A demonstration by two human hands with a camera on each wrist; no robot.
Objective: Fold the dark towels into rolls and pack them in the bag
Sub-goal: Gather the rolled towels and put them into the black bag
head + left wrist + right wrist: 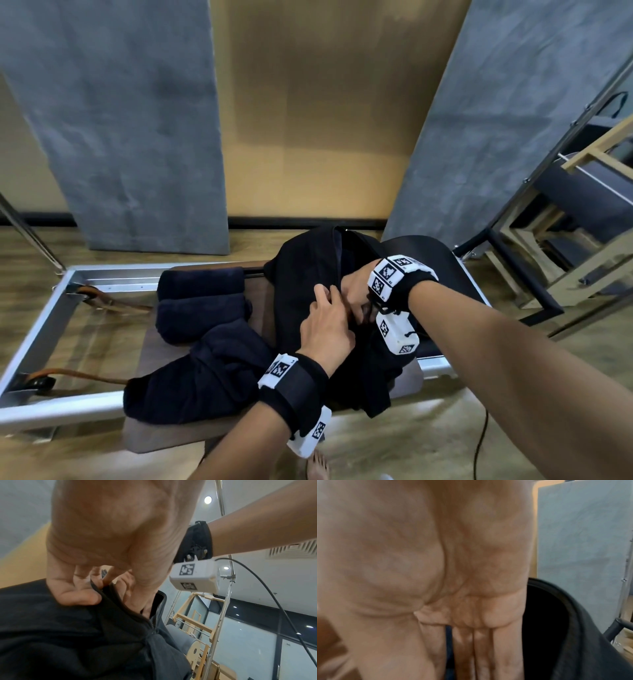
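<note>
A black zip bag (301,260) lies on a brown padded platform (150,353), its mouth partly open. My left hand (329,322) pinches the near zip edge of the bag (68,635) between thumb and fingers (77,596). My right hand (356,294) reaches down into the mouth, and its fingers (471,649) show straight beside the dark inside of the bag (583,635). Two rolled dark towels (202,281) (202,318) lie left of the bag. A loose, crumpled dark towel (205,373) lies in front of them.
The platform sits in a silver metal frame (41,329) with brown straps (113,305). Grey panels (130,120) lean on the wall behind. Wooden and metal equipment (582,212) stands at the right. A bare foot (318,466) and a black cable (479,442) are on the floor.
</note>
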